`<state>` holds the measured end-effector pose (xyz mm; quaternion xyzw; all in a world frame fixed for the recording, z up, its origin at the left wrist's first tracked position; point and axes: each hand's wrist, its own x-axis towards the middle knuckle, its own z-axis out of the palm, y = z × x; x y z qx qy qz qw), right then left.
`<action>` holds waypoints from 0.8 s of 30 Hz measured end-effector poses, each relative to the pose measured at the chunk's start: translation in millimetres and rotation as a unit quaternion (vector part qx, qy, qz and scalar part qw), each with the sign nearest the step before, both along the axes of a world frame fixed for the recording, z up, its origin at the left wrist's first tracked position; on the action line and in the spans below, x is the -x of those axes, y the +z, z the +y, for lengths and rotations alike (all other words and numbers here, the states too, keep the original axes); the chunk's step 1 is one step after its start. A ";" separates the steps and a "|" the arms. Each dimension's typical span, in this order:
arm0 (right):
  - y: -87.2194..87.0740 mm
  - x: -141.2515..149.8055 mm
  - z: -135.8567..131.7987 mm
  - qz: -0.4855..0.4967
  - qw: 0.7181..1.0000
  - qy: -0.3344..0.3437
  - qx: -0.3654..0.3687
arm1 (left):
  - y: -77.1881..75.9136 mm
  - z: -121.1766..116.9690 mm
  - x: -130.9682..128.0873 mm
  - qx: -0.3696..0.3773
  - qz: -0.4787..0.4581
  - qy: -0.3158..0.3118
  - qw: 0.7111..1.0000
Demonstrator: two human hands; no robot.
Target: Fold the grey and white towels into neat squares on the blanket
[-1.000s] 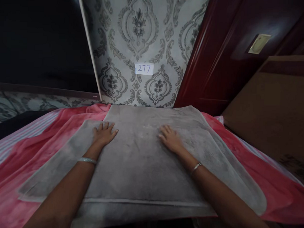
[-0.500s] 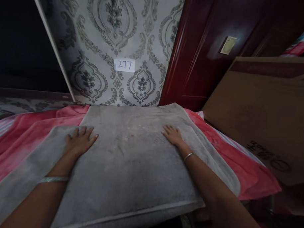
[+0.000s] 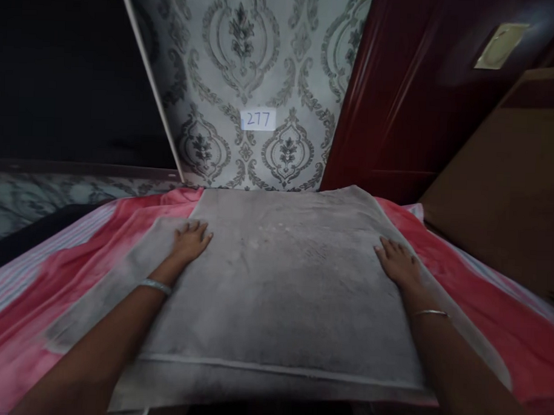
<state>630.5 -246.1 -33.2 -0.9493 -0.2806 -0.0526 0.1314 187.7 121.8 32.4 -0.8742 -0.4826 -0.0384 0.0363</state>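
Observation:
A grey plush blanket [image 3: 283, 292] lies folded in layers, its pale hem running across near the front edge. My left hand [image 3: 189, 242] rests flat on its left side, fingers spread, by the fold line. On the right side, my right hand [image 3: 398, 263] lies palm down near the blanket's edge with fingers stretched out. Neither hand grips the fabric. Beneath the grey layers, a pink-red cloth [image 3: 465, 287] shows on both sides.
A striped cloth [image 3: 52, 248] spreads under the pink one at left. Behind stand a patterned wall with a paper marked 277 [image 3: 258, 118], a dark screen [image 3: 72, 73] at left, a dark red wooden panel [image 3: 399, 91], and a cardboard box [image 3: 509, 173] at right.
My right hand has slid right across the grey blanket to near its right edge. My left hand stays flat on the left part. The view has shifted, with the box now further right.

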 end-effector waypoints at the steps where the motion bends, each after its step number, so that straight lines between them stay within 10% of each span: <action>1: -1.3 -1.0 -0.2 -0.004 1.000 0.003 -0.009 | 2.3 -2.6 -4.5 0.007 0.000 -0.019 1.000; 8: -2.1 0.2 -1.2 -0.011 1.000 0.006 -0.024 | -0.1 -35.1 -77.1 0.061 -0.004 -0.230 0.971; 13: 6.2 4.4 -6.1 0.004 1.000 0.004 0.005 | -14.5 -53.6 -100.1 0.073 0.008 -0.241 0.968; 24: 8.2 4.5 -18.9 0.043 0.997 0.049 -0.042 | -17.0 -45.1 22.6 0.066 0.038 -0.125 0.989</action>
